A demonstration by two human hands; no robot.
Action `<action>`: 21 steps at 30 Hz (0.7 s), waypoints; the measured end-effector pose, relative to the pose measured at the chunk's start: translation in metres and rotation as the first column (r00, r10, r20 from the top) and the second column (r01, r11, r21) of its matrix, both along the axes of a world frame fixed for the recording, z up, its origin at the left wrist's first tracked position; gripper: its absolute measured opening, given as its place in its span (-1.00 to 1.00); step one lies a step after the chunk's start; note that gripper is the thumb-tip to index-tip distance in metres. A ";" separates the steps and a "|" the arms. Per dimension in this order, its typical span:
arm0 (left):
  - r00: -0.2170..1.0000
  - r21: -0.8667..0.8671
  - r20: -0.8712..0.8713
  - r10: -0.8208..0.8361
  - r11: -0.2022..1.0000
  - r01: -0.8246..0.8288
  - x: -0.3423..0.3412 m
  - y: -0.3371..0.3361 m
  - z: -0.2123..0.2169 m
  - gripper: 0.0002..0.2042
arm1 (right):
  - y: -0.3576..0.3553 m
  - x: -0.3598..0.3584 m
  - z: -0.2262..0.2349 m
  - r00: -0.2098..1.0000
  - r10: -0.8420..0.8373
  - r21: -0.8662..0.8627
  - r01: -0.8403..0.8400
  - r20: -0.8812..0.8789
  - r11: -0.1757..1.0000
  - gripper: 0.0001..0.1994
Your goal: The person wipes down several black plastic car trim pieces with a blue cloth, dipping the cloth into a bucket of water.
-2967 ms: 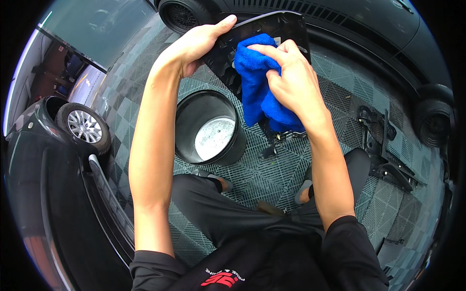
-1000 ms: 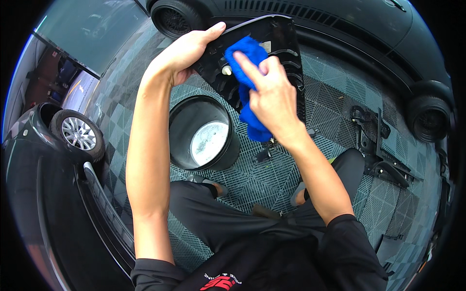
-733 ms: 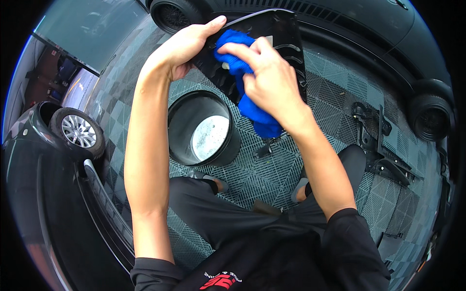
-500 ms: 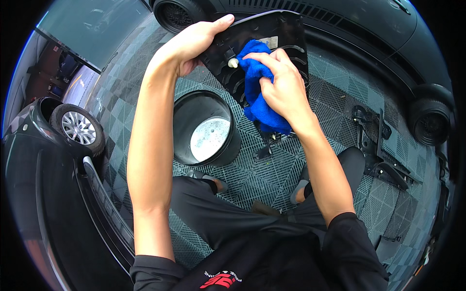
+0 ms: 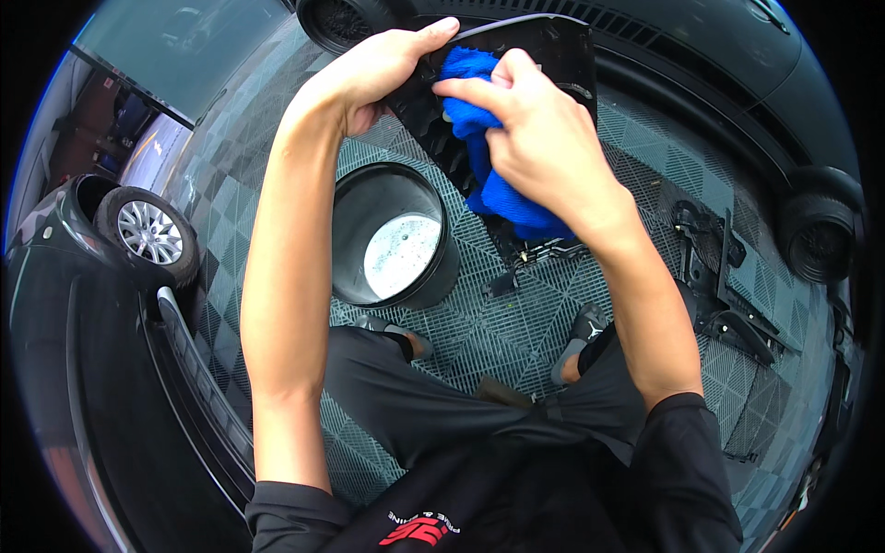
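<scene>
My left hand grips the upper left edge of a black plastic car trim panel, its thumb lying on top and its fingers underneath. Pressed onto the panel's ribbed face is a bunched blue microfiber cloth. My right hand holds that cloth, with the index finger reaching out toward the left hand. The hand and cloth hide much of the panel's middle.
Below the panel stands a black bucket with sudsy liquid inside. Black plastic parts lie on the grey tiled floor to the right. A black car is at left, a dark vehicle at the far side.
My right hand has moved up the panel with the blue cloth, closer to my left hand. The white peg seen before is now mostly covered. The panel has shifted slightly right.
</scene>
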State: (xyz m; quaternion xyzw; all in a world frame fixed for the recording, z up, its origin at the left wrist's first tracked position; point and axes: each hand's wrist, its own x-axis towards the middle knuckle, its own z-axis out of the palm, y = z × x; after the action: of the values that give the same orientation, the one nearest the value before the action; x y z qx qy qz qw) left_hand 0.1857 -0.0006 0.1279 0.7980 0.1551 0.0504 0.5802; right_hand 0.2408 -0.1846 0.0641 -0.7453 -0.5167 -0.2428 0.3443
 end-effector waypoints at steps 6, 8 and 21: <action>1.000 0.001 -0.008 0.002 1.000 -0.002 -0.005 0.002 -0.001 -0.58 | 0.011 -0.010 0.001 0.992 0.066 -0.025 -0.069 -0.106 0.997 -0.58; 0.999 -0.012 -0.027 0.017 1.000 -0.017 -0.008 0.003 0.001 -0.57 | 0.001 -0.002 -0.005 0.952 0.208 0.052 -0.202 -0.226 0.978 -0.51; 0.997 -0.135 0.020 0.079 0.988 -0.076 -0.003 -0.001 0.000 -0.60 | 0.030 -0.063 -0.073 0.734 0.342 0.482 -0.022 -0.586 0.876 -0.47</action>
State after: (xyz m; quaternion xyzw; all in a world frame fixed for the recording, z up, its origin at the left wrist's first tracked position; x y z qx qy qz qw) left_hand 0.1824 -0.0012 0.1274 0.7497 0.1816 0.0724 0.6322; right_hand 0.1783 -0.1551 -0.0087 -0.6273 -0.3657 -0.0414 0.6863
